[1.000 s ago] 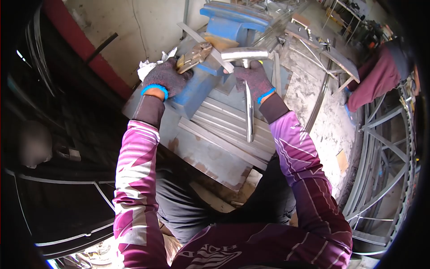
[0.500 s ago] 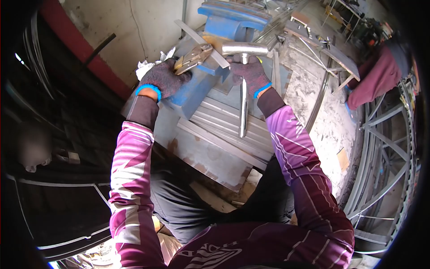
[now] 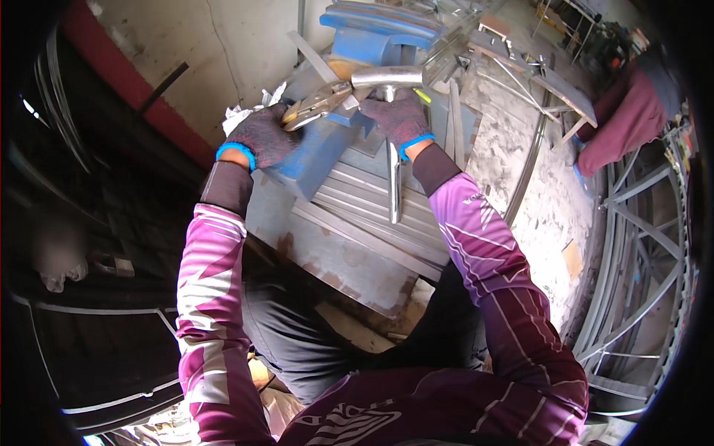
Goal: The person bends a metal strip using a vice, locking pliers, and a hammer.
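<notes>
My left hand [image 3: 262, 138], in a dark knit glove with a blue cuff, is closed around the handles of a pair of pliers [image 3: 320, 102]. The plier jaws are at a flat metal strip [image 3: 315, 58], which slants over the blue vise [image 3: 316, 160]. In the same kind of glove, my right hand [image 3: 401, 119] grips a hammer [image 3: 394, 189] high on its shiny metal handle, just under the head. The hammer head lies sideways close beside the plier jaws and overlaps the strip's lower part in this view.
Several long steel bars [image 3: 372, 212] lie on the metal bench top [image 3: 327, 271] below the vise. White crumpled material [image 3: 236, 119] sits behind my left hand. At right are a wooden bench [image 3: 565, 93], a person's leg [image 3: 621, 141] and a metal truss frame [image 3: 647, 238].
The hammer and my right hand have moved left, bringing the head nearer the pliers. My left hand and the pliers have shifted slightly left, and the strip stands steeper.
</notes>
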`<state>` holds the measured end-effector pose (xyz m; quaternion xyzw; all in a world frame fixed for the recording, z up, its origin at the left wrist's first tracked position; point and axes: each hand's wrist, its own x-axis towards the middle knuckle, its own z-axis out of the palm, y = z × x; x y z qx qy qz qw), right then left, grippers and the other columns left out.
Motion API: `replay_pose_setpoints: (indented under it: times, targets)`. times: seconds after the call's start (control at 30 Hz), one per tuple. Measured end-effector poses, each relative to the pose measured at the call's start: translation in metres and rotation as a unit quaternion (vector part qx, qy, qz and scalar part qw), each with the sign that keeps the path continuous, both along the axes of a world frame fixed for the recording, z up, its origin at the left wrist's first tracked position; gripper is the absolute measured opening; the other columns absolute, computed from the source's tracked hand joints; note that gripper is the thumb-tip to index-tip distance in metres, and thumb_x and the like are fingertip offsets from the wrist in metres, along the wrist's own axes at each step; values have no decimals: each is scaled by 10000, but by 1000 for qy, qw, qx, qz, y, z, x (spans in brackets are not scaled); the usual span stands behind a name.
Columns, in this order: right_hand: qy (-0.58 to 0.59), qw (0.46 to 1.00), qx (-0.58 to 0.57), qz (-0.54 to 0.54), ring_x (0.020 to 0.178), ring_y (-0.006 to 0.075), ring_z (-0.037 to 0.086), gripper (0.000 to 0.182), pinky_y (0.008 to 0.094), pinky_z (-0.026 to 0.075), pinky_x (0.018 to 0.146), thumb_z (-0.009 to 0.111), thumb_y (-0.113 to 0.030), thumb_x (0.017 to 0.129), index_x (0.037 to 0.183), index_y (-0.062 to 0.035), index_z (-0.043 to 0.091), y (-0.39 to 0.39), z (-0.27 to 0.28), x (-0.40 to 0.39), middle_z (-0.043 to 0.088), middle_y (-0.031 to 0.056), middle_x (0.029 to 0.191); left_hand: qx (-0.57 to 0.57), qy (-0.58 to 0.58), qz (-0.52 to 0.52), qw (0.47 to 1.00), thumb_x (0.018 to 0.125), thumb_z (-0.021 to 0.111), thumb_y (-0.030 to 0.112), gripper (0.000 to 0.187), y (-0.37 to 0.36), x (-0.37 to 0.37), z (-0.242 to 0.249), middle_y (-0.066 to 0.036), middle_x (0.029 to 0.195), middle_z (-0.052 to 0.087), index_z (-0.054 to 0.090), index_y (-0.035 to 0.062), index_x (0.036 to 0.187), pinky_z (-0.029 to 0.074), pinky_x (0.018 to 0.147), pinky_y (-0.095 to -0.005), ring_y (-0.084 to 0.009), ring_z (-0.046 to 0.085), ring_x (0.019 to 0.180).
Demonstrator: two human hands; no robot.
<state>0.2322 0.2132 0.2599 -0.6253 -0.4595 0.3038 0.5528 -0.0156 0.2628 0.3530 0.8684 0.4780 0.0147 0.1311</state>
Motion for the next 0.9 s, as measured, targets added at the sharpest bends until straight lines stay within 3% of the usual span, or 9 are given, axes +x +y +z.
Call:
replay_pose_setpoints:
  times: [0.13, 0.27, 0.37, 0.4, 0.5, 0.57, 0.9]
  targets:
    - [30, 999, 37, 1, 554, 185, 609, 368, 361, 504, 495, 810, -286, 774, 878, 18, 631, -44, 22, 14, 628, 91, 713, 48, 20, -28, 998, 843, 625, 341, 451, 15, -7, -16, -254, 1030, 696, 632, 26, 1165, 524, 887, -455, -405, 670, 984]
    - [208, 976, 65, 8, 480, 144, 566, 231, 302, 466, 436, 728, -250, 910, 934, -38, 639, -129, 61, 25, 630, 55, 720, 25, 24, -30, 999, 850, 631, 284, 458, 13, -6, -16, -250, 1080, 688, 623, 39, 1237, 520, 910, -445, -408, 658, 1018]
    - [274, 958, 80, -31, 437, 134, 512, 286, 291, 438, 410, 706, -325, 942, 885, -62, 611, -178, 36, 25, 616, 62, 736, 35, -14, -53, 998, 850, 632, 242, 440, 22, -11, -25, -251, 1090, 688, 631, 48, 1245, 517, 916, -438, -415, 654, 1013]
    - [333, 939, 85, 12, 423, 140, 492, 312, 298, 430, 408, 682, -352, 957, 854, -72, 594, -192, 24, 27, 596, 53, 724, 36, -10, -52, 998, 850, 632, 242, 440, 18, -9, -22, -251, 1090, 688, 631, 48, 1245, 517, 916, -438, -415, 654, 1013]
    - [308, 950, 34, -40, 429, 147, 485, 341, 303, 426, 414, 648, -396, 973, 847, -87, 579, -219, -2, 28, 585, 46, 724, 35, -3, -42, 998, 846, 629, 236, 430, 7, -6, -13, -257, 1064, 688, 636, 45, 1232, 514, 921, -441, -415, 656, 1005]
    - [338, 939, -18, -59, 430, 148, 472, 366, 304, 418, 415, 628, -444, 975, 853, -104, 568, -226, -9, 32, 585, 44, 729, 40, 4, -35, 999, 798, 620, 256, 446, 11, -6, -17, -237, 1069, 697, 657, 95, 1212, 520, 903, -452, -415, 661, 1008]
    - [374, 926, 19, -52, 442, 142, 473, 370, 309, 418, 418, 652, -466, 953, 899, -109, 572, -225, -4, 31, 590, 50, 745, 21, -26, -40, 999, 807, 615, 241, 390, 12, -6, -19, -253, 1038, 694, 654, 65, 1153, 522, 879, -456, -424, 663, 988]
